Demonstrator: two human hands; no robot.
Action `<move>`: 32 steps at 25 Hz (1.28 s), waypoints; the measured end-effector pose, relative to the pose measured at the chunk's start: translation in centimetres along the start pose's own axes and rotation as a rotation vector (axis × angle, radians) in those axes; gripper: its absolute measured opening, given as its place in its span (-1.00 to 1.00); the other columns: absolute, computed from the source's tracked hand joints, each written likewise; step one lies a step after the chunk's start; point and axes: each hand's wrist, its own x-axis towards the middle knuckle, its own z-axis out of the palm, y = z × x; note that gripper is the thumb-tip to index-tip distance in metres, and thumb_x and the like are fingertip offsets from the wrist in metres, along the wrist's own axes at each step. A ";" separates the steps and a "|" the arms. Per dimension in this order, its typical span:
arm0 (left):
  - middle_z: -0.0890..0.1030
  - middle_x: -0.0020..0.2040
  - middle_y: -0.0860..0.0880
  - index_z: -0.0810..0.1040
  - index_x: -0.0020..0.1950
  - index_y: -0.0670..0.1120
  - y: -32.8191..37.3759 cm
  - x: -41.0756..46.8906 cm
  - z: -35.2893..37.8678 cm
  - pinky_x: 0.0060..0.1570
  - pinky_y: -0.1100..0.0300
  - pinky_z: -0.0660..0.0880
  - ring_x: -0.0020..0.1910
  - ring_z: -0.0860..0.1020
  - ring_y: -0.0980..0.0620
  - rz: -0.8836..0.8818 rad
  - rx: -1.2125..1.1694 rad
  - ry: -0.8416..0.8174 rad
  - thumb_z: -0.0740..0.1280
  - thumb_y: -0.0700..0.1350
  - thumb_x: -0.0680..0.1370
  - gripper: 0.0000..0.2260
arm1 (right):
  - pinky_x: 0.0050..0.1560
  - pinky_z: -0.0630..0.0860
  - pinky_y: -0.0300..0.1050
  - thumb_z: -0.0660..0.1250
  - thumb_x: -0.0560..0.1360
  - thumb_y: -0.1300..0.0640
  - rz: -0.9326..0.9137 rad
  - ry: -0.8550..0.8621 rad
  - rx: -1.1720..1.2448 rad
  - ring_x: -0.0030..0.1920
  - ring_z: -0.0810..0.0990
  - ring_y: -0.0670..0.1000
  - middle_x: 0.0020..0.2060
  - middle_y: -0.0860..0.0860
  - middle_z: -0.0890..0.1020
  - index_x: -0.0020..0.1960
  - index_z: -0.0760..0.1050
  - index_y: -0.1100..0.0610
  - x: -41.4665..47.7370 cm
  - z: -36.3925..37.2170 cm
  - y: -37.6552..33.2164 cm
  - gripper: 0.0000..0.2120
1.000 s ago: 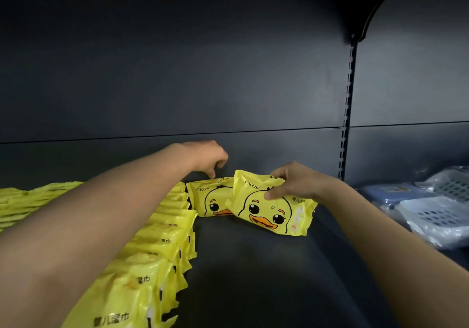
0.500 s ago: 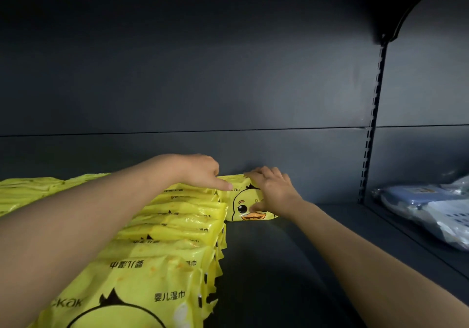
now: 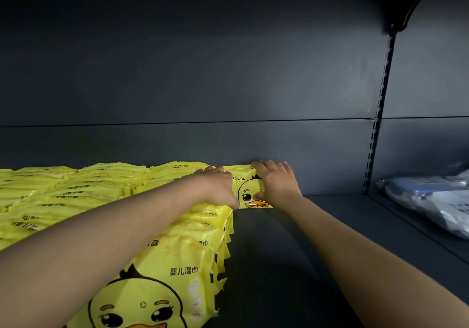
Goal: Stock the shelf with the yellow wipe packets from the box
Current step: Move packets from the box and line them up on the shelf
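Observation:
A yellow wipe packet [image 3: 247,188] with a duck face stands upright against the back wall of the dark shelf [image 3: 279,251]. My right hand [image 3: 276,183] grips its right half, fingers curled over the top edge and thumb on the front. My left hand [image 3: 218,188] holds its left end, fingers bent over the top and thumb low beside the duck. The packet starts a new row, just right of the rows of yellow packets [image 3: 177,251] that fill the shelf's left side. The box is out of view.
A slotted upright post [image 3: 378,124] divides this bay from the one on the right, where blue and white wrapped packages [image 3: 431,200] lie. Bare dark shelf floor stretches from the packet rows to the post.
My right hand carried the packet back and stood it against the rear wall. My left hand moved onto its left end. The camera has moved closer and to the left.

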 end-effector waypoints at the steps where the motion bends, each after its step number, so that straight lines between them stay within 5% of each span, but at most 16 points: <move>1: 0.24 0.42 -0.10 0.26 0.40 -0.15 -0.1 -0.1 0.0 0.34 0.02 0.24 0.43 0.17 -0.12 -0.006 -0.014 0.000 0.28 0.12 0.48 -0.41 | 0.49 -0.04 0.07 0.41 0.43 -0.07 0.016 0.002 0.012 0.49 0.12 0.09 0.48 0.02 0.22 0.51 0.07 0.00 -0.1 0.0 -0.1 -0.22; 9: 0.15 0.47 -0.11 0.15 0.47 -0.16 -1.5 -0.3 0.3 0.37 0.05 0.25 0.45 0.15 -0.13 -0.051 -0.075 0.020 0.30 0.07 0.48 -0.35 | 0.50 -0.01 0.07 0.37 0.46 -0.07 0.039 -0.025 0.065 0.50 0.12 0.07 0.49 0.04 0.22 0.51 0.08 0.03 -0.7 -0.6 0.6 -0.26; 17: 0.25 0.40 -0.09 0.29 0.37 -0.15 -1.8 0.0 0.4 0.32 0.05 0.28 0.40 0.20 -0.11 0.006 -0.068 0.045 0.33 0.14 0.44 -0.39 | 0.50 -0.04 0.10 0.34 0.48 -0.08 0.065 -0.035 0.060 0.52 0.07 0.08 0.50 0.05 0.18 0.51 0.08 0.06 -0.8 -1.1 -0.3 -0.29; 23: 0.10 0.52 -0.08 0.09 0.52 -0.12 -2.2 -1.2 -1.6 0.43 0.03 0.15 0.49 0.09 -0.08 0.048 -0.116 -0.020 0.14 0.33 0.48 -0.23 | 0.45 0.11 0.08 0.33 0.50 -0.02 0.088 -0.046 0.100 0.47 0.17 0.13 0.49 0.10 0.19 0.48 0.16 0.09 -2.1 -3.9 -1.4 -0.37; 32: 0.42 0.29 -0.16 0.42 0.29 -0.21 -5.1 -11.3 -5.6 0.23 0.05 0.38 0.27 0.39 -0.14 0.031 -0.073 0.373 0.18 0.01 0.59 -0.62 | 0.19 0.45 -0.01 0.33 0.49 0.09 0.140 -0.048 0.121 0.25 0.43 0.17 0.25 0.17 0.48 0.32 0.37 0.23 -7.7 -13.5 -6.1 -0.55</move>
